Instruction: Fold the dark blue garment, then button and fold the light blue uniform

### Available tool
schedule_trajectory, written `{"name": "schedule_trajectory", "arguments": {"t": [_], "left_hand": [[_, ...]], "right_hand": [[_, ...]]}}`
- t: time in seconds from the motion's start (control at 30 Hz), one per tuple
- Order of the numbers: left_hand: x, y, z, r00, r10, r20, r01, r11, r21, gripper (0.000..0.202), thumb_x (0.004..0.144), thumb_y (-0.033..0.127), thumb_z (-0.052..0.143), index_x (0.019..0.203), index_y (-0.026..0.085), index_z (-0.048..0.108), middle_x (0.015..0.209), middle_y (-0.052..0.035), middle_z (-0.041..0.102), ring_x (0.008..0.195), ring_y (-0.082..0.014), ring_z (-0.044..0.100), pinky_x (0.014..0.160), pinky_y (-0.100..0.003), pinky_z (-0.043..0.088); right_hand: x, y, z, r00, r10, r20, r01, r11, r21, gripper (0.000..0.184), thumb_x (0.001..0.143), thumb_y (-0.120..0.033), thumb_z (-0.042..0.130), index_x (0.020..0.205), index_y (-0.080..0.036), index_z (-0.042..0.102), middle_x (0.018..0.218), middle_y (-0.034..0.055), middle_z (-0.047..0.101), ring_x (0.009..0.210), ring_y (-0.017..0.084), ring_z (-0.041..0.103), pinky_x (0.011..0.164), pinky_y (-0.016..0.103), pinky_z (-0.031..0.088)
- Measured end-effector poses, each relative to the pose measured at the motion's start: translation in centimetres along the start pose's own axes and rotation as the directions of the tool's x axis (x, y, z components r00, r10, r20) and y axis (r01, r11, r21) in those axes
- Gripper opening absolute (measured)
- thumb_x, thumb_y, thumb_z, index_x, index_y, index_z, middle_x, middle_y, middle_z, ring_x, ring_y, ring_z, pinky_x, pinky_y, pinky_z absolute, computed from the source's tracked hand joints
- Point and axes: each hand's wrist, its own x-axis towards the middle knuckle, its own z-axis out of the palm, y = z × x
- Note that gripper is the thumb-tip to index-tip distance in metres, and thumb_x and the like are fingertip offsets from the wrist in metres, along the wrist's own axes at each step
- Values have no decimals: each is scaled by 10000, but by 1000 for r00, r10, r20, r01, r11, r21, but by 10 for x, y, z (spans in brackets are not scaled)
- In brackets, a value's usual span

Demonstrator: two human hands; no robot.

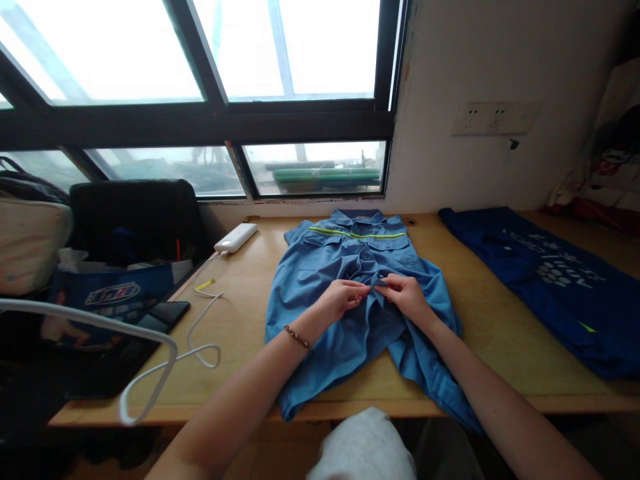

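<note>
A light blue work shirt (pixel 320 307) with a yellow reflective stripe across the chest lies on the wooden table, collar toward the window. My left hand (pixel 344 297) pinches the edge of the shirt's front opening near its middle. Close beside it, my right hand (pixel 404 295) pinches the other side of the front, and the fingertips of both hands almost meet. Cloth bunches up around the fingers. Whether a button sits between them is too small to make out. One sleeve hangs over the table's front edge at the right.
A dark blue printed garment (pixel 545 267) lies on the right of the table (pixel 240 360). At the left are a white power bank (pixel 236 238), its looping white cable (pixel 200 353) and a black flat device (pixel 167 315). A blue bag (pixel 115 293) stands beyond the left edge.
</note>
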Motion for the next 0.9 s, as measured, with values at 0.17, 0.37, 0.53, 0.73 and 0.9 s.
{"name": "schedule_trajectory", "arguments": {"t": [0.17,0.37,0.53,0.73,0.9], "left_hand": [[1,7,-4,999,-22,49,28,992,-123,88,636,50,646,713,64,607,672,-86,635,642,-120,625,574,-161,500],[-8,7,2,991,98,94,-95,995,-33,175,629,147,689,750,84,578,714,-109,658,688,-179,645,630,-251,523],[-8,3,5,986,143,90,-145,989,15,202,617,196,704,732,85,582,723,-109,663,700,-188,646,639,-268,526],[-7,4,2,983,156,98,-156,988,-9,216,595,190,715,733,80,591,720,-116,665,705,-205,648,645,-265,527],[-8,4,3,980,158,121,-161,987,14,219,605,204,709,744,82,593,720,-113,667,715,-209,647,657,-270,526]], "right_hand": [[-1,7,1,999,15,-41,-18,997,-78,212,675,-375,600,664,-175,669,496,-14,497,470,108,404,448,239,289],[-1,4,1,997,61,-54,-63,997,-32,211,651,-369,618,668,-161,653,479,-24,498,454,97,397,440,229,290],[-2,-6,0,987,149,62,-157,972,173,229,670,-386,590,639,-165,641,506,-18,553,453,106,462,452,230,353],[-1,-4,0,986,164,-25,-157,970,185,249,664,-378,609,524,-172,606,463,-11,542,437,115,472,455,242,375],[-1,-4,-2,990,144,-5,-140,971,195,264,666,-367,618,487,-174,593,460,-1,557,436,118,483,467,244,387]]}}
